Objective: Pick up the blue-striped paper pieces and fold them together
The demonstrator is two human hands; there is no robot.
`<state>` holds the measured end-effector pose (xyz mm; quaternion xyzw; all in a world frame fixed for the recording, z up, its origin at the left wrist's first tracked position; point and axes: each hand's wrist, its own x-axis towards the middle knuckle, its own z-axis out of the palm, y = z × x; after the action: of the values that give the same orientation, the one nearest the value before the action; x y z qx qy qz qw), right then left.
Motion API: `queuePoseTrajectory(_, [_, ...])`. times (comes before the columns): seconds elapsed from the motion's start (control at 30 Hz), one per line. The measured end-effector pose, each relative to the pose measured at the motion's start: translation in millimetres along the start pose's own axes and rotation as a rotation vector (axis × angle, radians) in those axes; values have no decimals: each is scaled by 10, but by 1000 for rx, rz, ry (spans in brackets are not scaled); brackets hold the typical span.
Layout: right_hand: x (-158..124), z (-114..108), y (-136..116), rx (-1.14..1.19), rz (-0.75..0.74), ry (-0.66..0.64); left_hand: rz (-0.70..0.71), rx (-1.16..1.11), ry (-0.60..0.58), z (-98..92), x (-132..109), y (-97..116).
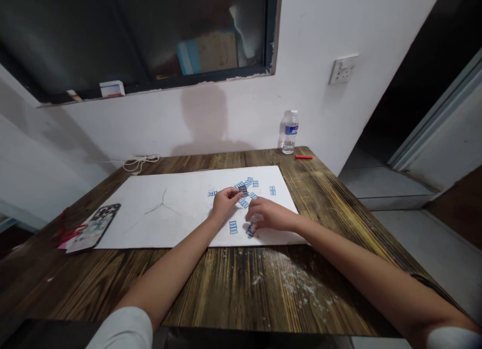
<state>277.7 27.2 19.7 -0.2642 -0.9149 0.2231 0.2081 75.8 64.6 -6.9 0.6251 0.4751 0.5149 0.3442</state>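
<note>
My left hand (225, 200) pinches a small dark rectangular piece (243, 190) between thumb and fingers, above a loose cluster of blue-edged pieces (244, 202). My right hand (271, 214) is close beside it, fingers bent down, with the thumb and a fingertip at a small blue-edged piece (250, 229) near the front of the white board (188, 223). Just left of that piece lies another, barred blue-edged piece (233, 227). One more piece (273, 191) sits apart on the right, and others (212, 194) lie beyond my left hand.
A wooden table (226, 288) carries the board. At the left are a patterned flat case (94, 227) and red strings (71, 233). A white cord (141, 160), a water bottle (289, 133) and a red stick-like object (304, 157) are along the back, near the wall.
</note>
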Motion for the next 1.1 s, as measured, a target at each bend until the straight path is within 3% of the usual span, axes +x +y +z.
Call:
queuePoseTrajectory(0.13, [-6, 57, -51, -148, -7, -119, -9, -4, -4, 8, -3, 3])
queuePoseTrajectory(0.37, [0, 94, -123, -243, 40, -176, -6, 4, -9, 5, 6, -37])
queuePoseTrajectory(1.1, [1, 129, -128, -213, 118, -199, -28, -2, -10, 12, 0, 0])
